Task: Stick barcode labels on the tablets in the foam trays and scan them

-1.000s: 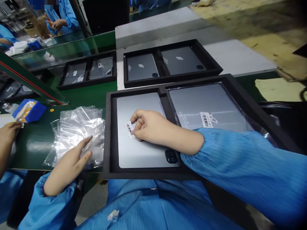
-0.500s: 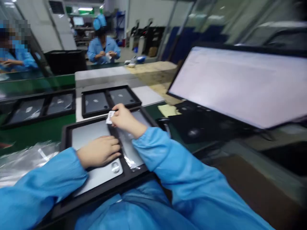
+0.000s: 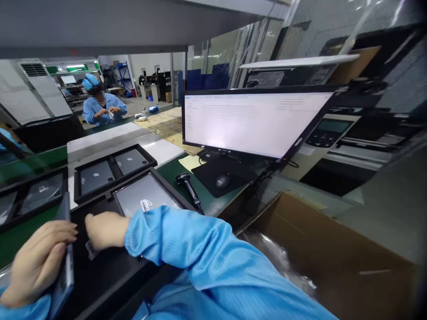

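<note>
My left hand (image 3: 42,258) is closed on a grey tablet (image 3: 66,266), which stands tilted on edge at the left side of the near black tray (image 3: 100,284). My right hand (image 3: 105,229) hovers over the bare left compartment of that tray, fingers curled down; a small clear piece (image 3: 90,250) shows just below its fingers, and whether they grip it is unclear. In the tray's right compartment lies another tablet (image 3: 138,189) with a white barcode label (image 3: 145,205) on it, partly covered by my right sleeve.
Further black trays with tablets (image 3: 96,175) lie behind and left. A handheld scanner (image 3: 188,189), a mouse (image 3: 223,180) and a monitor (image 3: 253,122) are to the right. An open cardboard box (image 3: 320,240) holds clear plastic. A co-worker (image 3: 103,106) sits across.
The view has swung right. My left hand has lifted the left tablet onto its edge. My right hand has moved from the tray's back to its left compartment; the white label it held is out of sight.
</note>
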Tool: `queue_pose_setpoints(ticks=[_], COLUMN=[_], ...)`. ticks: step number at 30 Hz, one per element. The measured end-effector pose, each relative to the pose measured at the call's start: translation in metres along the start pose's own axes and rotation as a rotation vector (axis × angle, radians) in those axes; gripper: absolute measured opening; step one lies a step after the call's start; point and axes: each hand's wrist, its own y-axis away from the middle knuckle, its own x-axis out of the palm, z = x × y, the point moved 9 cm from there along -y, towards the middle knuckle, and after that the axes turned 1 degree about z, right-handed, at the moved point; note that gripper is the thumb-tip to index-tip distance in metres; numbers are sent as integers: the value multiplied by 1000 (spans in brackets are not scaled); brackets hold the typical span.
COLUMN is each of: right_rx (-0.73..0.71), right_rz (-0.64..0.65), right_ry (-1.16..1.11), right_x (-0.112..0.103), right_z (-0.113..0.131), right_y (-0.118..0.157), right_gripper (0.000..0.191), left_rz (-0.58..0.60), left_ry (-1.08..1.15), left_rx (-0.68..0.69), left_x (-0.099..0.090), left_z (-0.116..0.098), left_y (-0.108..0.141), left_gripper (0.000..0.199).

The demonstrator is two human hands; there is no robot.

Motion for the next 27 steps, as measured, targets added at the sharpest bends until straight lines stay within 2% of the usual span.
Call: queue_pose_setpoints(ticks=[2, 3, 5, 6, 8, 10, 12, 14, 17, 19, 22, 25, 27], right_rx=[82, 115, 138, 132, 106, 141, 182, 198, 188, 181, 165, 158, 143], right_rz=[-173, -306, -661, -812, -996, -1094, -1140, -1149, -1112, -1051, -946, -875, -826], right_ry=[41, 55, 61, 44, -14, -116, -238, -348, -411, -370, -318, -357, -387], right_x=[-32, -51, -86, -95, -94, -78, -59, -44, -34, -32, -32, -37, -42], right_z=[-14, -22, -41, -51, -75, -103, -125, -135, -134, -129, -127, -132, -136], right_y=[27, 49, 110, 145, 207, 254, 283, 295, 295, 289, 280, 270, 258], right_gripper=[41, 36, 23, 18, 15, 18, 19, 21, 20, 19, 18, 18, 17], left_rz=[31, 97, 292, 377, 447, 435, 473, 583, 709, 733, 713, 645, 577], left_ry=[-77, -116, -178, -211, -270, -289, -229, -149, -161, -169, -121, -83, -75], left_rx=[70, 88, 59, 30, -42, -136, -247, -361, -448, -460, -497, -603, -693], left_x=[26, 42, 75, 87, 100, 106, 125, 157, 202, 216, 210, 178, 151], left_z=[-26, -34, -39, -39, -38, -44, -57, -75, -97, -103, -94, -66, -43], left_y=[-24, -32, -37, -37, -37, -47, -66, -88, -121, -134, -135, -114, -92], left_gripper=[13, 10, 19, 25, 32, 32, 30, 35, 53, 57, 45, 30, 28])
